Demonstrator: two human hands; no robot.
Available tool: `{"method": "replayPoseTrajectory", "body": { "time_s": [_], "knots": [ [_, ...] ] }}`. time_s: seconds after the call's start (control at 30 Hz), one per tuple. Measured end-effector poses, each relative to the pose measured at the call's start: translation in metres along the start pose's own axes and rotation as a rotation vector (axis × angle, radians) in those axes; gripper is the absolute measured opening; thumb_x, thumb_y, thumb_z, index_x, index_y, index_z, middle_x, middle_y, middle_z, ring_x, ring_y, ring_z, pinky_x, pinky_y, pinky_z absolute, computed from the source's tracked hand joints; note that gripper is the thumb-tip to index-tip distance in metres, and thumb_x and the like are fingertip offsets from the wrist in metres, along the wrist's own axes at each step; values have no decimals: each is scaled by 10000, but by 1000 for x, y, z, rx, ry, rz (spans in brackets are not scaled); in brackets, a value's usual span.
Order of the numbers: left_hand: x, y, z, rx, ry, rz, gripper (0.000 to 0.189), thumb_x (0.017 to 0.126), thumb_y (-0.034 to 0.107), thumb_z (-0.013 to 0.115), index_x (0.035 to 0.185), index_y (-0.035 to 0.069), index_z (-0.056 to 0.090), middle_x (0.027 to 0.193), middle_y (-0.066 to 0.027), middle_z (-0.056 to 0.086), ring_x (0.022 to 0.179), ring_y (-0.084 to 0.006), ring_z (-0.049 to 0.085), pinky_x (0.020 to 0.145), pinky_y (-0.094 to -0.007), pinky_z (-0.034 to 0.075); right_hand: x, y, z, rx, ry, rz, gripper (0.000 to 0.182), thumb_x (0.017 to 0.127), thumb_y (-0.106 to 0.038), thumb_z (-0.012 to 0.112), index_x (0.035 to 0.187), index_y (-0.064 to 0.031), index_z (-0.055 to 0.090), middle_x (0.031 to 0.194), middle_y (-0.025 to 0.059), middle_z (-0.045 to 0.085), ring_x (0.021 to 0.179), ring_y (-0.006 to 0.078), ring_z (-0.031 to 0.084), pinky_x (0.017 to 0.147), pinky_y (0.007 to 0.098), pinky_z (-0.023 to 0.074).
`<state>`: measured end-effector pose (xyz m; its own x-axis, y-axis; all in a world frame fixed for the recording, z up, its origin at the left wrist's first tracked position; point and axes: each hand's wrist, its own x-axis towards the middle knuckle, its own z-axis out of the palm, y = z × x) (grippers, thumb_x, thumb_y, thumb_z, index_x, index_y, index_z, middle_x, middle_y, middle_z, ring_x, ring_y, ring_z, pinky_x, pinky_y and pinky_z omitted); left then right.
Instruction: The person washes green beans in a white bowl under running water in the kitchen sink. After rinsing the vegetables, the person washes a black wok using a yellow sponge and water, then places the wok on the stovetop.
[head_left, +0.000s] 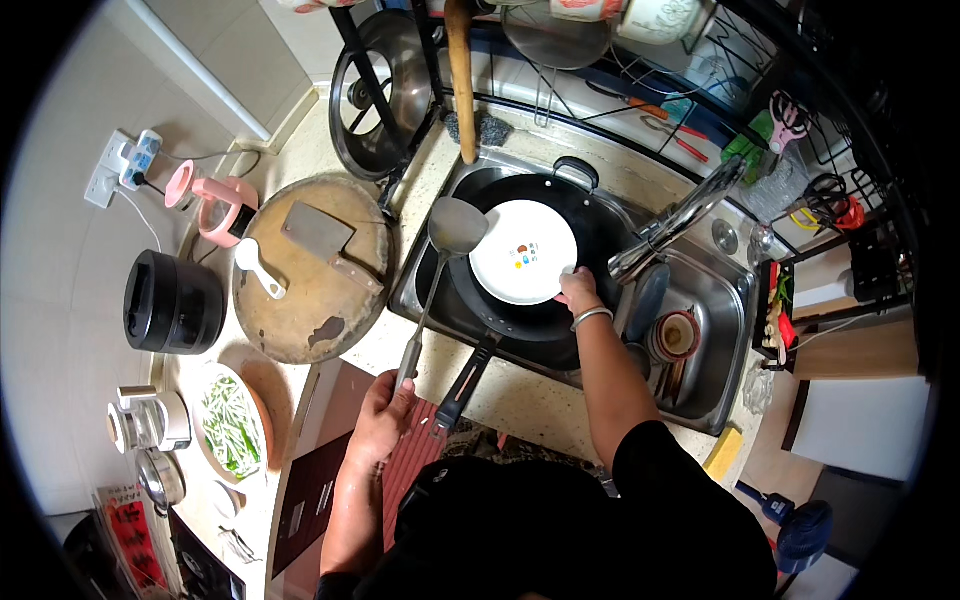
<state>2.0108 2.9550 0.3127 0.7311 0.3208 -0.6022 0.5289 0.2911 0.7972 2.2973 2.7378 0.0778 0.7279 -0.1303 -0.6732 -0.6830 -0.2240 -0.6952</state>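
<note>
My left hand (386, 420) grips the handle of a metal wok spatula (455, 227), whose blade is raised beside the left edge of a white plate (523, 251). At that plate's lower right rim, my right hand (579, 289) holds it with the fingers; a bangle is on the wrist. Beneath the plate lies a black wok (592, 217) in the left sink basin, its loop handle at the back. A black pan handle (466, 384) reaches over the counter's front edge. The chrome faucet (660, 229) stands just right of the wok.
On the left counter, a round wooden chopping board (300, 322) bears a cleaver (319, 232) and a white spoon (260, 268). A bowl of cut green vegetables (231, 424) stands nearer. Stacked bowls (675, 336) sit in the right basin (716, 337). A black rack (630, 139) spans the back.
</note>
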Motion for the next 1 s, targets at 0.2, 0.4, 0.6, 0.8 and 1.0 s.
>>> {"method": "replayPoseTrajectory", "body": {
  "time_s": [0.2, 0.4, 0.6, 0.8, 1.0],
  "knots": [
    [4, -2, -1, 6, 3, -17, 269, 940, 223, 519, 1112, 16, 515, 624, 57, 415, 457, -28, 329, 402, -192, 257, -9, -4, -10, 148, -79, -139, 315, 828, -80, 543, 1106, 16, 431, 1039, 189, 564, 891, 306, 630, 676, 431, 574],
    [16, 2, 4, 42, -96, 29, 272, 944, 220, 512, 1113, 7, 525, 622, 37, 416, 437, -37, 340, 381, -190, 270, -66, 6, -77, 56, 4, -444, 344, 788, -143, 546, 1065, 51, 482, 899, 193, 608, 669, 284, 636, 548, 352, 533],
    [38, 8, 7, 75, -190, 56, 294, 941, 260, 517, 1108, 19, 527, 663, 28, 434, 434, -24, 330, 380, -185, 287, -145, 42, -236, 134, 169, -633, 248, 895, -105, 488, 1123, -27, 545, 865, 42, 622, 772, 144, 570, 724, 304, 479],
    [56, 7, 17, 195, -229, 26, 289, 936, 281, 527, 1079, 30, 522, 673, 37, 441, 459, -18, 327, 402, -188, 277, -240, 30, -358, -608, 655, -473, 319, 768, -68, 566, 1083, -16, 568, 810, 191, 642, 741, 294, 645, 681, 375, 502],
    [70, -13, 34, 228, -238, -32, 289, 934, 286, 529, 1055, 24, 532, 667, 31, 441, 448, -32, 334, 378, -197, 251, -188, 23, -360, -1220, 805, -219, 293, 732, -113, 634, 1002, -22, 568, 913, 198, 642, 835, 341, 641, 733, 411, 525]
  ]
}}
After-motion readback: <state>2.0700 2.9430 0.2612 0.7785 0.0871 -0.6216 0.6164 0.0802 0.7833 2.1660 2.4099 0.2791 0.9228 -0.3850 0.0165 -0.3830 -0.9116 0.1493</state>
